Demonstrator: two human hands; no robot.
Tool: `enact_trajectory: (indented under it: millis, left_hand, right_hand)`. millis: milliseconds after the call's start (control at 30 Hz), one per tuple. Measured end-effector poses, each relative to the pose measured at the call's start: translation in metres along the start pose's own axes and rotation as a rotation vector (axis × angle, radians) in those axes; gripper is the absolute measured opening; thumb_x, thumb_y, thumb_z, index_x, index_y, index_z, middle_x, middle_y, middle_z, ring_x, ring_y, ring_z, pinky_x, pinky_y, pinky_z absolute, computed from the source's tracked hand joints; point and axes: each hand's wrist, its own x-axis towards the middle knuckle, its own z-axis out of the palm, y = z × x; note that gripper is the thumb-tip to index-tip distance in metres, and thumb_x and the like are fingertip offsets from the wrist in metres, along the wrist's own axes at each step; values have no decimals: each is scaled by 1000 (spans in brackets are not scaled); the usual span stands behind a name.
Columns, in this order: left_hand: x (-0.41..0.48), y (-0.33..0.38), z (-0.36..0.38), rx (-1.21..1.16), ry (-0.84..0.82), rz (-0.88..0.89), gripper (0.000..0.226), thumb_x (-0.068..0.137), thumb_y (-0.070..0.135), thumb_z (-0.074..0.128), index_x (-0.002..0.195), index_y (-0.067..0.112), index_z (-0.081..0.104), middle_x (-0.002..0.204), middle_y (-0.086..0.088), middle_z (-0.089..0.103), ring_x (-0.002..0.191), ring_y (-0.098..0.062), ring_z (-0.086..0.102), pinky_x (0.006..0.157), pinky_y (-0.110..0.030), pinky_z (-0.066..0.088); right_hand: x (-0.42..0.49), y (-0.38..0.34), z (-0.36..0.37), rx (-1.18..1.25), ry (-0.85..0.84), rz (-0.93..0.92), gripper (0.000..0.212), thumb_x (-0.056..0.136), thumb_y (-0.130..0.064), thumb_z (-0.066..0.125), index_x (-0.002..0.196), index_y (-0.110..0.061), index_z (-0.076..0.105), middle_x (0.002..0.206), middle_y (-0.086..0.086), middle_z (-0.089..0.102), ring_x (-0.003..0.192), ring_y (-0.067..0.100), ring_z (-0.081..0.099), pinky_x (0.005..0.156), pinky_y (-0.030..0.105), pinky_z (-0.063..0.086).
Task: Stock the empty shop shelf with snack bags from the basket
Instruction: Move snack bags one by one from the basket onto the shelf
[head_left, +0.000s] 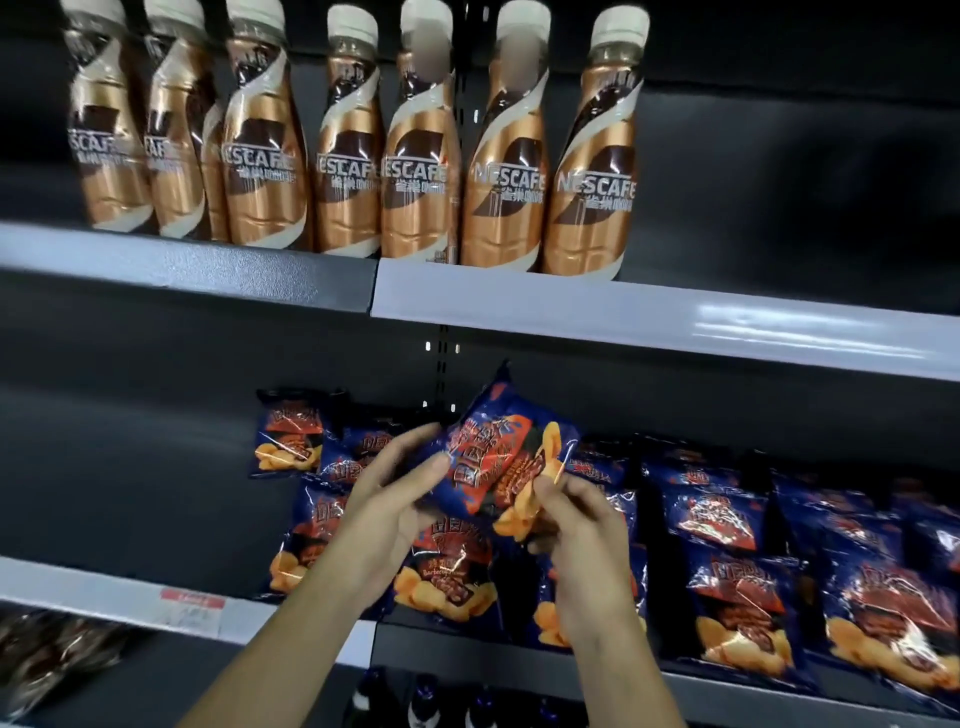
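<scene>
Dark packets: they lie under the front edge of the shelf, at the lower left corner of the view, too blurred to read.
Price label: a red and white tag on the shelf's front edge, left of the arms.
Coffee bottles: a row of copper-coloured bottles with white caps stands upright on the upper shelf, filling its left and middle part.
Stocked bags, left: dark blue snack bags with orange crisps printed on them lean toward the shelf's back wall, overlapping one another, partly hidden behind the hands.
Left hand: its fingers curl round the left edge of the held bag, with the thumb lying on the front face.
Held snack bag: it is off the shelf, above the middle of the row, tilted with its top corner pointing up and to the right, between the two hands.
Right hand: thumb and fingertips pinch the bag's lower right edge.
Stocked bags, right: more of the same bags overlap in rows from the back wall to the front edge, running to the right edge of the view.
Bottle caps: dark tops show under the shelf's front edge, between the forearms.
</scene>
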Motion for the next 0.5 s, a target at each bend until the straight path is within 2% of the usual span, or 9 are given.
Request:
enact_trajectory:
  millis: [33,100,200,267,333,400,433,500]
  left_hand:
    - [0,-2,0,-28,14,11,61,57,30,94,112,19,69,116,-9,73,107,-25,71,89,-43,60]
    - [-3,-7,2,62,43,32,55,68,27,87,117,18,64,116,-8,72,108,-25,70,90,-42,59]
    - [-8,-13,5,259,58,92,44,83,17,79,123,14,63,115,-8,74,110,-26,69,98,-45,52]
    - [-8,-12,-3,285,110,109,41,82,17,75,121,14,66,113,-8,75,108,-25,70,99,-46,51]
    - [-7,-7,-16,321,144,101,43,79,21,76,120,16,67,112,-6,75,107,-23,71,98,-45,52]
    - [-4,0,-32,355,154,91,44,78,22,77,120,18,66,110,-2,76,105,-20,71,91,-36,55]
    - [-2,3,-40,366,155,91,43,79,20,76,120,17,66,109,-1,76,104,-19,72,85,-29,57]
    - [3,11,-58,399,163,105,37,84,15,75,120,16,66,107,0,77,100,-15,72,76,-20,57]
  right_hand:
    - [-1,1,3,102,-31,57,10,92,-13,69,86,-6,64,80,8,73,68,19,66,60,31,48]
    - [-3,5,8,218,-108,148,13,90,-11,70,87,-7,58,82,13,71,65,20,66,61,32,51]
    - [-4,17,16,145,-250,209,18,85,-15,76,91,-5,62,92,17,75,70,24,66,62,34,53]
    - [-3,21,20,99,-260,233,33,78,-25,81,101,-7,64,99,12,77,77,24,68,64,35,54]
    - [0,26,25,60,-202,186,52,69,-40,83,112,-17,65,107,4,76,91,22,71,74,38,56]
    - [4,24,34,9,-171,96,61,63,-49,81,119,-31,65,118,-2,72,108,17,68,94,42,55]
    - [6,23,41,-14,-180,57,59,66,-49,80,121,-33,65,120,-4,70,112,15,66,100,41,52]
    - [13,20,61,-79,-212,-3,36,80,-38,78,115,-29,71,115,-7,72,110,10,67,98,32,51]
